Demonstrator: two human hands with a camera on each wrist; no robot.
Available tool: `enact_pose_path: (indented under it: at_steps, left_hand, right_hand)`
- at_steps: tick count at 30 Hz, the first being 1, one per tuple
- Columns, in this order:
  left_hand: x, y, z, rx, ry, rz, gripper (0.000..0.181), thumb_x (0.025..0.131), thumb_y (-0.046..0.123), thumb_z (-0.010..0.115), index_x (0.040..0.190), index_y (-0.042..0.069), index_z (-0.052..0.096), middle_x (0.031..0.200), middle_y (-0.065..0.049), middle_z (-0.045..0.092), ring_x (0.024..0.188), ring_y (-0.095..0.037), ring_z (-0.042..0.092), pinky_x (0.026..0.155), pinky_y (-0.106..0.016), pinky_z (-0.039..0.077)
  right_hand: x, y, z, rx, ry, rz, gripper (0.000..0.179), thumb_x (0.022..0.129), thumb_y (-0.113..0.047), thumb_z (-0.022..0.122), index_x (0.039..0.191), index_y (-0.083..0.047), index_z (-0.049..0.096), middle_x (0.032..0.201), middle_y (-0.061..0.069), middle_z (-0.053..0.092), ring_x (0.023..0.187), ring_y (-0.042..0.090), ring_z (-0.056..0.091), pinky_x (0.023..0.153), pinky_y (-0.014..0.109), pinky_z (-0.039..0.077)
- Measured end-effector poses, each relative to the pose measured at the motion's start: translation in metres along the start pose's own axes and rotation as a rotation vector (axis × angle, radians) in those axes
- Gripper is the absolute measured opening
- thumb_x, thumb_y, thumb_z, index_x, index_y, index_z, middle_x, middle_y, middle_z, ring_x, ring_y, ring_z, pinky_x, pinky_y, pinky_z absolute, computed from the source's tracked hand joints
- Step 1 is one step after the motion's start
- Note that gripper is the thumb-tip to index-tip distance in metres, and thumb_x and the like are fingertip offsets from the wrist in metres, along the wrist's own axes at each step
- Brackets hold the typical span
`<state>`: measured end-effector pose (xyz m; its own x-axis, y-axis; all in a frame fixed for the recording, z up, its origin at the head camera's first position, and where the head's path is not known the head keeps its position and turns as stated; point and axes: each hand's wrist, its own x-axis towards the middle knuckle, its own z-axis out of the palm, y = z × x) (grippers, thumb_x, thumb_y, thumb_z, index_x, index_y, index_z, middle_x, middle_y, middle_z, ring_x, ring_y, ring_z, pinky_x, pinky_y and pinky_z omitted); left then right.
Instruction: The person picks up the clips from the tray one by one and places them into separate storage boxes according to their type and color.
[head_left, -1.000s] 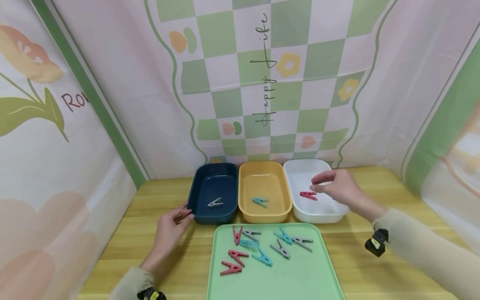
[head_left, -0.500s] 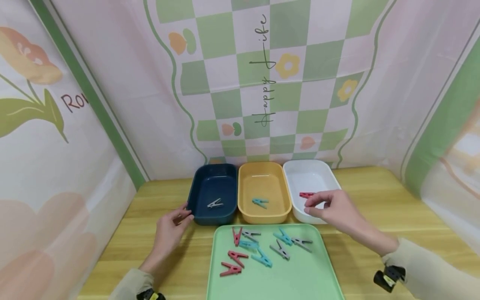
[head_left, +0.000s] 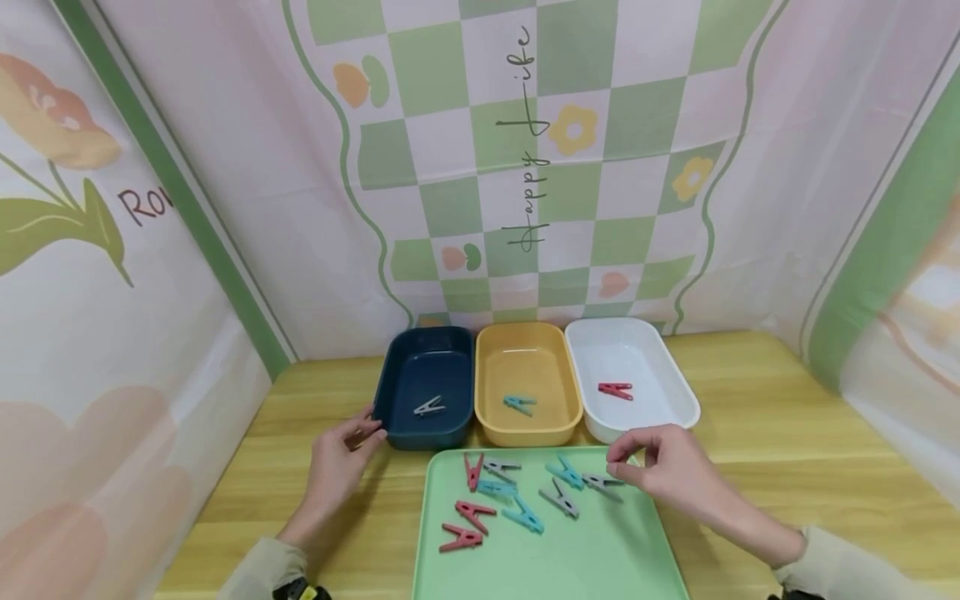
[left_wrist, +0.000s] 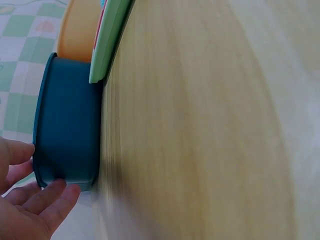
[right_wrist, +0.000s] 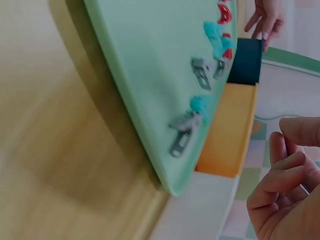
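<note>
While the left grip (head_left: pixel 341 462) rests, relaxed and lightly spread, against the near left corner of the navy bin (head_left: pixel 427 438), the right grip (head_left: pixel 678 471) hovers over the green tray (head_left: pixel 570 567), above the rightmost grey clothespin (head_left: pixel 609 491) — loosely curled, barely parted at the tips. A red clothespin (head_left: pixel 615 391) lies in the white bin (head_left: pixel 652 358).

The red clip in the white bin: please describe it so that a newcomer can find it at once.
On the wooden table, three bins stand in a row beyond the green tray. In the head view, take the rightmost, the white bin. Inside lies the red clip, the only clip there; the other red clips are on the tray.
</note>
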<state>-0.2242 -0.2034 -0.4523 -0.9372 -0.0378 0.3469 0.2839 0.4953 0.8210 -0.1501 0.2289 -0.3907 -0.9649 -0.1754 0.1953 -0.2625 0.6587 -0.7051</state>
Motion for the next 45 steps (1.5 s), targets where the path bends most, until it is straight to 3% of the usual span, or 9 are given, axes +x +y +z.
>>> enact_pose_path:
  at_steps: [5,11,18,22,26,32,38,45]
  left_hand:
    - [0.0,-0.001,0.0,-0.009,-0.001,-0.005,0.018,0.085,0.011,0.072,0.101,0.002,0.071,0.127,-0.007,0.06,0.103,-0.018,0.064,0.079,-0.023,0.054]
    - [0.0,-0.001,-0.001,0.005,-0.005,-0.019,0.018,0.086,0.013,0.072,0.101,0.003,0.071,0.127,-0.005,0.06,0.105,-0.016,0.062,0.08,-0.023,0.054]
    - [0.0,-0.002,0.0,0.002,-0.009,-0.02,0.019,0.086,0.013,0.072,0.102,0.003,0.071,0.128,-0.004,0.059,0.104,-0.016,0.062,0.08,-0.024,0.054]
    - [0.001,-0.002,0.001,0.007,-0.005,-0.008,0.019,0.086,0.014,0.072,0.101,0.004,0.071,0.127,-0.004,0.06,0.105,-0.015,0.062,0.08,-0.025,0.054]
    - [0.001,-0.001,0.0,0.004,-0.004,0.006,0.019,0.085,0.013,0.072,0.101,0.003,0.071,0.127,-0.005,0.06,0.105,-0.017,0.062,0.08,-0.026,0.054]
    - [0.0,-0.001,0.001,-0.003,0.008,0.025,0.016,0.084,0.01,0.073,0.099,0.004,0.072,0.126,-0.009,0.06,0.104,-0.022,0.063,0.079,-0.028,0.055]
    - [0.0,-0.003,0.001,0.002,0.012,0.02,0.012,0.085,0.01,0.073,0.097,0.006,0.072,0.125,-0.009,0.061,0.104,-0.022,0.063,0.079,-0.028,0.055]
    - [0.0,-0.001,0.0,0.005,0.002,0.003,0.016,0.085,0.011,0.072,0.099,0.003,0.072,0.126,-0.007,0.06,0.104,-0.019,0.063,0.08,-0.027,0.054]
  right_hand:
    - [-0.007,0.004,0.01,0.01,-0.048,0.024,0.01,0.076,-0.022,0.08,0.079,-0.021,0.071,0.076,-0.013,0.065,0.054,0.01,0.047,0.048,0.023,0.039]
    - [-0.011,0.009,0.019,0.003,-0.108,-0.02,0.012,0.075,-0.023,0.08,0.084,-0.019,0.072,0.077,-0.014,0.064,0.063,0.01,0.051,0.052,0.023,0.04]
    - [-0.011,0.018,0.024,-0.029,-0.1,0.004,0.018,0.073,-0.019,0.081,0.089,-0.019,0.073,0.083,-0.011,0.067,0.077,0.015,0.059,0.059,0.023,0.044]
    - [-0.01,0.021,0.025,-0.067,-0.068,0.028,0.029,0.071,-0.017,0.082,0.098,-0.014,0.073,0.09,-0.008,0.069,0.089,0.019,0.063,0.075,0.034,0.052]
    - [-0.009,0.023,0.026,-0.123,-0.053,0.033,0.039,0.068,-0.02,0.084,0.103,-0.012,0.071,0.095,-0.004,0.07,0.098,0.023,0.063,0.088,0.05,0.048]
    - [-0.006,0.028,0.027,-0.178,-0.061,0.066,0.044,0.064,-0.022,0.086,0.105,-0.013,0.071,0.101,-0.002,0.069,0.103,0.028,0.06,0.089,0.052,0.047]
    - [-0.003,0.03,0.03,-0.2,-0.073,0.103,0.033,0.063,-0.015,0.085,0.094,-0.018,0.074,0.1,-0.001,0.069,0.102,0.028,0.06,0.087,0.052,0.047]
    - [-0.003,0.028,0.033,-0.17,-0.111,0.07,0.03,0.063,-0.01,0.083,0.089,-0.021,0.075,0.092,-0.008,0.07,0.099,0.023,0.061,0.087,0.049,0.048]
